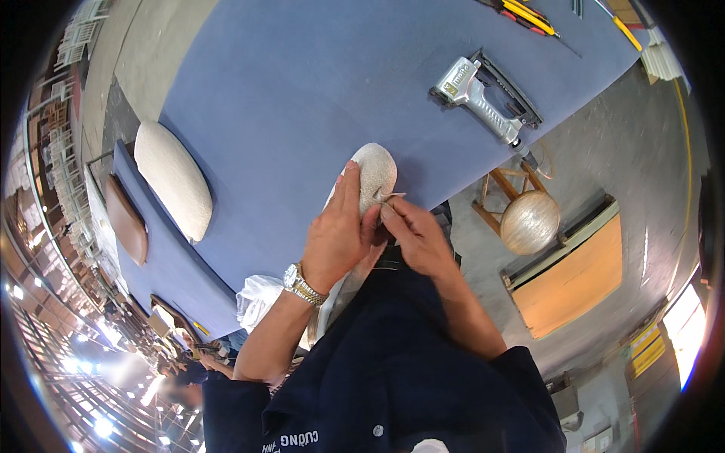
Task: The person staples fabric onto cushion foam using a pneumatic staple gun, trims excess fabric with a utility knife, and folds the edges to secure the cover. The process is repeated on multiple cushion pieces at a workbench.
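A narrow beige fabric-covered pad (pixel 377 162) with a rounded end lies at the near edge of the blue table, in front of my body. My left hand (pixel 338 230), with a metal watch on its wrist, grips it: the fingers stretch along its left side and the thumb presses near its right edge. My right hand (pixel 415 234) is closed in a pinch on a small fold of the fabric (pixel 391 196) at that right edge. The two hands nearly touch there. The pad's lower part is hidden beneath my hands.
A silver pneumatic stapler (pixel 487 98) with a hose lies at the right. Yellow-handled tools (pixel 525 15) are farther back. Left are a larger beige cushion (pixel 174 181), a brown pad (pixel 124 219) and a white plastic bag (pixel 258 300). A wooden stool (pixel 530 222) stands beside the table.
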{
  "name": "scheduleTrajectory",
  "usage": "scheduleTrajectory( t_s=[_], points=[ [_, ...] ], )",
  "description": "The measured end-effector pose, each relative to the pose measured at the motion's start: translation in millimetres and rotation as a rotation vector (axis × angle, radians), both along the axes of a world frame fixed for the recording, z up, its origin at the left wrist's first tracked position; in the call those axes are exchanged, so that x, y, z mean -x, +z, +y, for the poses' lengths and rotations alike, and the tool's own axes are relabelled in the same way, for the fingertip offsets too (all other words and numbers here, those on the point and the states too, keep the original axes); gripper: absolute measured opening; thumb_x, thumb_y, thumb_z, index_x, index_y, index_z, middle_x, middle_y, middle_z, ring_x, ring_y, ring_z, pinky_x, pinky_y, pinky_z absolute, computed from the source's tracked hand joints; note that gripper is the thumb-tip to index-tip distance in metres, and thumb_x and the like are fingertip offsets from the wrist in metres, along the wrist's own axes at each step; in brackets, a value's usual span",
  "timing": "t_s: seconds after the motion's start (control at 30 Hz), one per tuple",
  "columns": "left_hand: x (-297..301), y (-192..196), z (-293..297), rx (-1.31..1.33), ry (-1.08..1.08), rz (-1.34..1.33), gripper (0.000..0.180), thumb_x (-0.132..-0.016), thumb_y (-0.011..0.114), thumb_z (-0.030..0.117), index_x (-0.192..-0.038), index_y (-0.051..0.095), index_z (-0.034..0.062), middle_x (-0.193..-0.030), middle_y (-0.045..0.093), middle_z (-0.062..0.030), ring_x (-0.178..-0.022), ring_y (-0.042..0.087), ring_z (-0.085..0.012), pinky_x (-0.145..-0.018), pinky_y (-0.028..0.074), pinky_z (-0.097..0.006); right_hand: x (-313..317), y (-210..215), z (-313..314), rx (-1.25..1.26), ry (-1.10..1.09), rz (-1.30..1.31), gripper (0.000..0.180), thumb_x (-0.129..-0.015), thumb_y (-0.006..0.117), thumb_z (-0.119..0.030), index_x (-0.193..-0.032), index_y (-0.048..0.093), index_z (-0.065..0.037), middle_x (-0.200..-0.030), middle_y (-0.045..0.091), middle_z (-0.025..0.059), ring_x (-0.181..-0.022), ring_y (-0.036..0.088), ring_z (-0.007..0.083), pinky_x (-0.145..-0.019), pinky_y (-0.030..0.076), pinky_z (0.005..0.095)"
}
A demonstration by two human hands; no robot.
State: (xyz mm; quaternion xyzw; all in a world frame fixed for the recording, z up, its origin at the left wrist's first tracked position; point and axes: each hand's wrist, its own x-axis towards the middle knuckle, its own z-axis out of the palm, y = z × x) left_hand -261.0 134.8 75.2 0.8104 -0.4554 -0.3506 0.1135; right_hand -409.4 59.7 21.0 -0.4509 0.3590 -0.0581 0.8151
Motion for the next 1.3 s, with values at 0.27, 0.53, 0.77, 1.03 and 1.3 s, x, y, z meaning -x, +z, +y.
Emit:
scheduleTrajectory(
  t_s=[0.27, 0.53, 0.77, 1.03, 1.3],
  points=[
    [9, -7, 6, 0.136, -0.047, -0.177, 0.071, -0.104, 0.056, 0.031, -0.158, 0.026, -0.0051, -0.144, 0.053, -0.034, -0.124, 0.062, -0.0447, -0.09, 0.06, -0.049, 35, -79, -149, 1.454, 0.044, 0.654, 0.061, -0.081, 0.077, -0.011, -0.138, 0.054, -0.008, -0.125, 0.062, 0.0185, -0.109, 0.061, 0.0419, -0.093, 0.05, 0.0506],
    [10, -8, 5, 0.092, -0.014, -0.189, 0.071, -0.104, 0.056, 0.031, -0.159, 0.025, -0.0019, -0.152, 0.05, -0.0253, -0.136, 0.054, -0.0418, -0.097, 0.059, -0.047, 13, -29, -181, 1.128, 0.12, 0.53, 0.059, -0.079, 0.078, -0.011, -0.135, 0.059, -0.003, -0.122, 0.068, 0.0189, -0.112, 0.066, 0.0341, -0.095, 0.054, 0.0448],
    [17, -12, 11, 0.136, 0.011, -0.207, 0.077, -0.1, 0.059, 0.023, -0.16, 0.019, -0.0043, -0.158, 0.041, -0.0291, -0.14, 0.05, -0.0417, -0.105, 0.054, -0.047, 44, 57, -85, 0.968, 0.252, -0.208, 0.055, -0.076, 0.082, -0.014, -0.128, 0.069, 0.0, -0.117, 0.073, 0.0156, -0.1, 0.072, 0.0271, -0.088, 0.055, 0.0365],
    [14, -8, 10, 0.107, 0.008, -0.174, 0.083, -0.094, 0.065, 0.016, -0.159, 0.019, -0.0049, -0.16, 0.037, -0.0289, -0.143, 0.047, -0.0408, -0.106, 0.054, -0.046, 42, 57, -50, 0.747, 0.217, -0.008, 0.058, -0.074, 0.082, -0.006, -0.129, 0.066, 0.003, -0.116, 0.073, 0.0197, -0.108, 0.072, 0.0304, -0.093, 0.055, 0.0359],
    [10, -11, 10, 0.088, 0.006, -0.146, 0.086, -0.09, 0.069, 0.013, -0.159, 0.02, -0.005, -0.16, 0.039, -0.0273, -0.142, 0.048, -0.0403, -0.105, 0.054, -0.046, 36, 64, -46, 0.731, 0.24, 0.045, 0.059, -0.076, 0.081, -0.005, -0.132, 0.064, 0.002, -0.12, 0.072, 0.0169, -0.106, 0.073, 0.0281, -0.092, 0.055, 0.0332]
  ],
)
